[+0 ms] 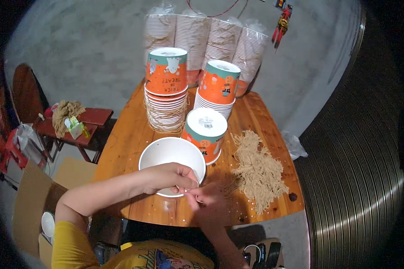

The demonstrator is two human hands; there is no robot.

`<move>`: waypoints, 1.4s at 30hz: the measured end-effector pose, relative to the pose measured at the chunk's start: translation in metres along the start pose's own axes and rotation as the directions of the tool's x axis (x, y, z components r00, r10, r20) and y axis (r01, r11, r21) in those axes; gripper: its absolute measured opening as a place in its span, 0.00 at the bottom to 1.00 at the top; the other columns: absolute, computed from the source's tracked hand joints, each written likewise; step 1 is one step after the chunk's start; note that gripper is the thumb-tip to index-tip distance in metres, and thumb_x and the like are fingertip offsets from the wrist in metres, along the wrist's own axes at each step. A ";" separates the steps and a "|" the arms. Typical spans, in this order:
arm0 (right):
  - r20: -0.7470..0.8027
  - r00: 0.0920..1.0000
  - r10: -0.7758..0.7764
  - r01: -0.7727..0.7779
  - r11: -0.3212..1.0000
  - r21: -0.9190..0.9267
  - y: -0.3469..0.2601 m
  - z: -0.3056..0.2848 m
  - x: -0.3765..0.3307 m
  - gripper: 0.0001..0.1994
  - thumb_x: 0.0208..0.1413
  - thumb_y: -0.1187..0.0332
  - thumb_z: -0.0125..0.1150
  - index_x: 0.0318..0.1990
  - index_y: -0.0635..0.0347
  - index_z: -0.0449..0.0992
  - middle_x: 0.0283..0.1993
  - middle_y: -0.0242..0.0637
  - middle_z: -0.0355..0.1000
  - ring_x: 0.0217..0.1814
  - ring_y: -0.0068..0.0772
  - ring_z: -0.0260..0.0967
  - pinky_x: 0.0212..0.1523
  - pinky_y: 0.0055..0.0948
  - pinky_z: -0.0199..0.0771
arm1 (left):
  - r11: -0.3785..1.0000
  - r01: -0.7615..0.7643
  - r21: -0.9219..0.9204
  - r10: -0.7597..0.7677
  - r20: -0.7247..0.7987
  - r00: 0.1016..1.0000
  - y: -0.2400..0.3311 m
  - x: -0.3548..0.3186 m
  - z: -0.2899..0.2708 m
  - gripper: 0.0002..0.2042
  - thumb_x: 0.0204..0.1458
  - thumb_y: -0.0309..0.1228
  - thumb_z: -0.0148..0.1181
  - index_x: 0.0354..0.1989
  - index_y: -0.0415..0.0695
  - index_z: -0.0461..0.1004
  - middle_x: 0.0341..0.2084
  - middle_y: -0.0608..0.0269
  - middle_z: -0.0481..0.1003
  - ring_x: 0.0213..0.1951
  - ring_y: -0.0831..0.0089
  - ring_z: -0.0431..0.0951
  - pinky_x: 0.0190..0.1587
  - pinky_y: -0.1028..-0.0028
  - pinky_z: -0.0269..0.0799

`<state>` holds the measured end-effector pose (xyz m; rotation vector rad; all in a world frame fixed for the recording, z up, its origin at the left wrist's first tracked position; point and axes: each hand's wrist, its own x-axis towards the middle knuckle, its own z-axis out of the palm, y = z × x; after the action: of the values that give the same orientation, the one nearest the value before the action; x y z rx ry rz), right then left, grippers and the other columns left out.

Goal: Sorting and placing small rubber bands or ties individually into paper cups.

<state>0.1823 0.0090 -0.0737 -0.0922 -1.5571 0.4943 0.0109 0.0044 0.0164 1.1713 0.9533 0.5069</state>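
In front of me a white paper bucket (164, 154) stands with its mouth up and its white inside showing. My left hand (177, 177) reaches across it from the left, closed with thumb and fingers pinched at its near right rim. My right hand (204, 195) is closed just outside that rim, its fingertips almost touching the left ones. What the right fingers pinch is too small and blurred to make out. Just behind, an upside-down orange and green paper bucket (206, 132) shows its white bottom. To the right of my right hand lies a loose heap of beige strings (258, 175).
Behind stand a stack of upturned buckets with strings (166, 112) and a second stack (217, 85). Tall plastic-wrapped bucket stacks (191, 40) line the wooden table's (130, 127) far end. A cardboard box (29, 206) and a red bench (94, 116) are at left, a ribbed metal shutter (354, 179) at right.
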 end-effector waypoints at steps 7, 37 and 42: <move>0.200 0.900 0.387 -0.160 0.721 -0.675 -0.048 0.012 0.032 0.11 0.41 0.69 0.70 0.33 0.49 0.75 0.26 0.34 0.64 0.24 0.32 0.66 0.22 0.31 0.66 | 0.982 0.026 -0.188 -0.034 -0.041 0.999 -0.002 -0.003 -0.004 0.08 0.52 0.22 0.53 0.40 0.41 0.69 0.30 0.70 0.72 0.30 0.87 0.70 0.31 0.87 0.65; 0.035 0.769 0.638 -0.565 0.704 -0.430 -0.032 0.004 0.037 0.03 0.48 0.74 0.62 0.29 0.62 0.73 0.21 0.29 0.68 0.21 0.16 0.61 0.23 0.20 0.63 | 0.758 -0.252 0.602 0.429 -0.169 0.887 -0.004 -0.021 0.006 0.10 0.51 0.25 0.56 0.40 0.40 0.66 0.32 0.61 0.66 0.32 0.76 0.69 0.37 0.75 0.67; 0.031 0.739 0.674 -0.598 0.676 -0.430 -0.040 0.008 0.043 0.03 0.47 0.74 0.62 0.29 0.61 0.74 0.21 0.30 0.68 0.20 0.17 0.61 0.23 0.21 0.63 | 0.619 -0.221 0.754 0.448 -0.107 0.888 -0.005 -0.023 0.004 0.07 0.51 0.28 0.56 0.36 0.41 0.68 0.34 0.56 0.63 0.34 0.65 0.69 0.39 0.71 0.67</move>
<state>0.1816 -0.0140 -0.0191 -0.9699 -1.7784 0.7449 0.0015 -0.0173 0.0205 2.0876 1.2448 0.6360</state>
